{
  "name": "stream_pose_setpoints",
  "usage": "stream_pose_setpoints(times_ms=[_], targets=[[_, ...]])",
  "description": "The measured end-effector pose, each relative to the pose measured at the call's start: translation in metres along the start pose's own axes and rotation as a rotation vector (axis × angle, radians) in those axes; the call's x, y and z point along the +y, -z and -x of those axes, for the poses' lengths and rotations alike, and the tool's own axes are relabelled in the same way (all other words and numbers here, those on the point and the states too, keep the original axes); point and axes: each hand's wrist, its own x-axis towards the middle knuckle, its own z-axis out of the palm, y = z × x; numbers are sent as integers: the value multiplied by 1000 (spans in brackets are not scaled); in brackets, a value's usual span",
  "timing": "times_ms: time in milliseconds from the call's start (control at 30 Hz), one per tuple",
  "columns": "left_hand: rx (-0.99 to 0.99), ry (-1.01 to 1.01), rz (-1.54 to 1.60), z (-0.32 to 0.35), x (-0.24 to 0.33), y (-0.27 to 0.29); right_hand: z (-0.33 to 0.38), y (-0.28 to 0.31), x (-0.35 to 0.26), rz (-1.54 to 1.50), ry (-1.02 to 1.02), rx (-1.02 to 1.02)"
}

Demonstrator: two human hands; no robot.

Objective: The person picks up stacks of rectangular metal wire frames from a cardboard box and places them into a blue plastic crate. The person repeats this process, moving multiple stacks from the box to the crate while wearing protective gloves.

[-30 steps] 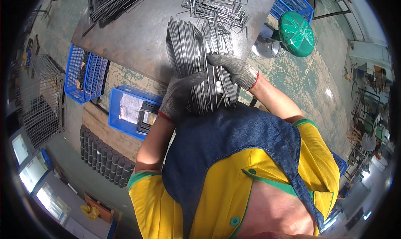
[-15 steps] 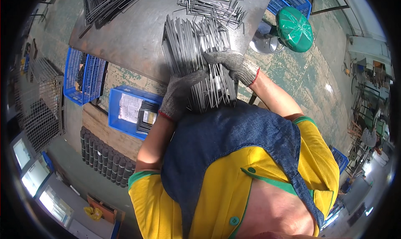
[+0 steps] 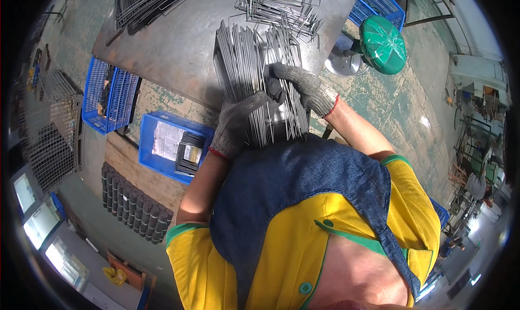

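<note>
A large bundle of bent steel wire pieces [image 3: 238, 66] lies at the near edge of the metal table, its near ends against my apron. My left hand [image 3: 238, 120], in a grey knit glove, is closed round the left part of the bundle, thumb lying across the wires. The gloved right hand [image 3: 306, 88] grips a thinner right-hand part [image 3: 296, 114], fingers curled into the gap between the two parts. Both sets of fingertips almost meet in that gap. Some finger contact underneath is hidden by the wires.
More wire pieces lie on the metal table [image 3: 179, 44]: a loose pile [image 3: 279, 9] behind the bundle and a darker stack [image 3: 143, 6] at the far left. Blue crates [image 3: 157, 159] stand left of me. A green-topped stool [image 3: 383, 44] stands at the right.
My right fingers have curled deeper between the wires, and the gap between the left and right parts has widened. My left hand keeps its hold. The whole view has shifted slightly.
</note>
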Motion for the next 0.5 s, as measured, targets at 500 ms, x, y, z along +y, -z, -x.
stream_pose_setpoints(times_ms=[500], targets=[[14, 50, 19, 6, -6, -1, -5, -4, 3, 444, 43, 124]])
